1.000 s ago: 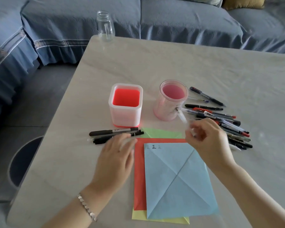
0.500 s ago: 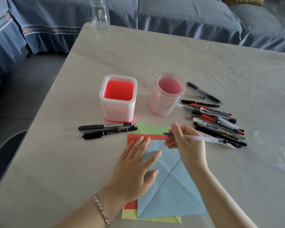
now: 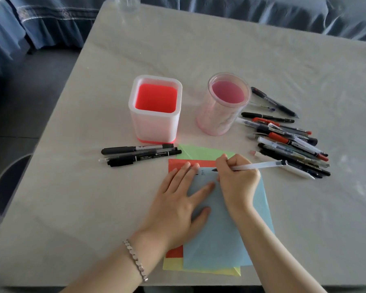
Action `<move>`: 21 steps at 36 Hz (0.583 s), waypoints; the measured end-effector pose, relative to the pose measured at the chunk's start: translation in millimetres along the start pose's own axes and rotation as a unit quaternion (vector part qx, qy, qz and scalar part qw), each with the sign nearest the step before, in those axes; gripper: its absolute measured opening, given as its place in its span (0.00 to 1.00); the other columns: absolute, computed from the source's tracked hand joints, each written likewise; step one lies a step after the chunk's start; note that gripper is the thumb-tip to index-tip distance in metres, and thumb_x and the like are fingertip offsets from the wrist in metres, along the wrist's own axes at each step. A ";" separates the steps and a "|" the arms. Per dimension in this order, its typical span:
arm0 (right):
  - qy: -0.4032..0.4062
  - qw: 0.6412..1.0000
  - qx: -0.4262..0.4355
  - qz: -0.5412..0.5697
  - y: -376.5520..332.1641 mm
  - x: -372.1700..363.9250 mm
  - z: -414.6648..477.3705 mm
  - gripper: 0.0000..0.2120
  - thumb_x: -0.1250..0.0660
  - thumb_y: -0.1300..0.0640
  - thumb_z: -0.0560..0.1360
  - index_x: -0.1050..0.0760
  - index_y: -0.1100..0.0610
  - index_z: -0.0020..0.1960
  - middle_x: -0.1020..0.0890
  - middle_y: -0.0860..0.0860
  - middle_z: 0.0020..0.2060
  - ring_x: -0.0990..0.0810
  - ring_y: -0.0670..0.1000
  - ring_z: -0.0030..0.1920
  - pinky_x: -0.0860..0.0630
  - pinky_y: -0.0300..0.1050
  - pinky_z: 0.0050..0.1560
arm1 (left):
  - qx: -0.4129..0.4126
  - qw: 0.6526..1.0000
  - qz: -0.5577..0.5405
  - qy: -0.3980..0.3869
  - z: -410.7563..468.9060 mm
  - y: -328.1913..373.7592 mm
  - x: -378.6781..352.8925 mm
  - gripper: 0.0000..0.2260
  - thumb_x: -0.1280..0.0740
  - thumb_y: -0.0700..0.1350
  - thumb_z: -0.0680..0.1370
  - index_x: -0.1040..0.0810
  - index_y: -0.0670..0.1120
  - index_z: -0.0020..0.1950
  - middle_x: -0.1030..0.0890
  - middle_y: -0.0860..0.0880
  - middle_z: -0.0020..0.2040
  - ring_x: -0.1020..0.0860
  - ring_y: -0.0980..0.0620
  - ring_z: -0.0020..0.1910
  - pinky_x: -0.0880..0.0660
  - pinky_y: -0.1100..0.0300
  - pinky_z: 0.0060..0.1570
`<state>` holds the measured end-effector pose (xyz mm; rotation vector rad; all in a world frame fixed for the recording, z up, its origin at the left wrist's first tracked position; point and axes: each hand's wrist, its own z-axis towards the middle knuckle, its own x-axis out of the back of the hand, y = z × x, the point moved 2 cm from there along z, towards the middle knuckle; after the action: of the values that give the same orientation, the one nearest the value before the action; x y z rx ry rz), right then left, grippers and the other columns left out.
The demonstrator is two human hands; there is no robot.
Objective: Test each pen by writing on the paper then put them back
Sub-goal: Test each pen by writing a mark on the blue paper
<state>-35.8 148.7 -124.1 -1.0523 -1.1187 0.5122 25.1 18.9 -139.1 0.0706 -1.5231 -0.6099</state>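
Note:
My right hand (image 3: 237, 180) grips a white translucent pen (image 3: 260, 165), its dark tip down at the top edge of the blue paper (image 3: 226, 235). A few small written marks sit just left of the tip. My left hand (image 3: 178, 204) presses flat on the blue paper and the red sheet (image 3: 178, 163) under it. Green (image 3: 201, 152) and yellow (image 3: 199, 270) sheets stick out beneath. A pile of several pens (image 3: 292, 142) lies at the right. Three dark pens (image 3: 140, 154) lie left of the papers. Two holders stand behind: a square red-lined one (image 3: 155, 112) and a round pink one (image 3: 223, 104).
A clear glass jar (image 3: 127, 4) stands at the table's far edge. A blue sofa (image 3: 241, 9) runs behind the table. On the floor at the left is a round dark bin (image 3: 6, 185). The table's near edge lies just below my forearms.
My right hand brought the white pen from the pile over to the paper and lowered its tip onto the blue sheet. My left hand slid from the table onto the papers.

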 end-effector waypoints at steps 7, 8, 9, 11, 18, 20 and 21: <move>-0.024 1.000 0.013 -0.015 1.2 -3.5 0.3 0.18 0.32 0.60 0.70 0.34 0.60 0.25 0.25 0.61 0.23 0.32 0.51 0.26 0.31 0.46 0.31 | 0.006 1.000 -0.005 0.001 0.2 -0.2 0.1 0.22 0.42 0.56 0.74 0.27 0.55 0.66 0.30 0.39 0.69 0.38 0.44 0.69 0.47 0.52 0.69; -0.023 0.999 0.015 -0.016 1.3 -3.6 0.1 0.19 0.32 0.60 0.70 0.34 0.60 0.25 0.25 0.61 0.23 0.33 0.50 0.26 0.32 0.46 0.31 | 0.006 1.000 -0.006 0.003 0.5 -0.2 0.1 0.22 0.42 0.56 0.74 0.27 0.55 0.66 0.30 0.39 0.69 0.38 0.44 0.69 0.47 0.52 0.69; -0.023 0.999 0.017 -0.015 1.1 -3.7 0.0 0.19 0.32 0.60 0.70 0.35 0.59 0.24 0.26 0.61 0.23 0.34 0.50 0.25 0.33 0.46 0.30 | 0.006 1.000 -0.006 0.004 0.5 -0.1 0.2 0.22 0.42 0.56 0.74 0.27 0.55 0.66 0.30 0.39 0.69 0.38 0.45 0.69 0.47 0.52 0.69; -0.022 0.999 0.022 -0.018 1.7 -3.9 0.0 0.19 0.32 0.60 0.70 0.35 0.57 0.24 0.27 0.59 0.22 0.35 0.47 0.25 0.34 0.46 0.30 | 0.008 1.000 -0.006 0.003 0.8 0.3 0.4 0.22 0.42 0.56 0.73 0.27 0.55 0.66 0.30 0.39 0.69 0.38 0.45 0.69 0.47 0.52 0.69; -0.019 0.999 0.034 -0.020 5.4 -5.0 0.6 0.22 0.32 0.60 0.70 0.38 0.52 0.23 0.32 0.48 0.18 0.35 0.47 0.26 0.35 0.45 0.30 | 0.010 1.000 -0.015 0.004 0.9 0.4 0.6 0.22 0.42 0.56 0.73 0.26 0.55 0.66 0.31 0.40 0.69 0.39 0.45 0.70 0.47 0.52 0.70; -0.018 0.999 0.040 -0.022 5.3 -6.0 0.3 0.22 0.32 0.60 0.69 0.39 0.51 0.23 0.33 0.47 0.17 0.35 0.48 0.26 0.36 0.46 0.29 | 0.011 1.000 -0.016 0.003 0.7 0.4 0.4 0.22 0.42 0.56 0.73 0.27 0.55 0.66 0.31 0.40 0.69 0.38 0.45 0.70 0.47 0.52 0.70; -0.016 0.999 0.043 -0.023 4.9 -6.4 0.0 0.21 0.33 0.58 0.69 0.39 0.51 0.23 0.34 0.47 0.17 0.35 0.48 0.26 0.36 0.46 0.29 | 0.010 1.000 -0.016 0.003 0.5 0.5 0.3 0.22 0.42 0.56 0.74 0.27 0.55 0.66 0.31 0.40 0.69 0.38 0.45 0.70 0.47 0.52 0.70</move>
<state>-37.6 145.8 -131.4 -0.9451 -1.1358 0.5381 24.8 19.3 -138.5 0.1118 -1.5255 -0.6182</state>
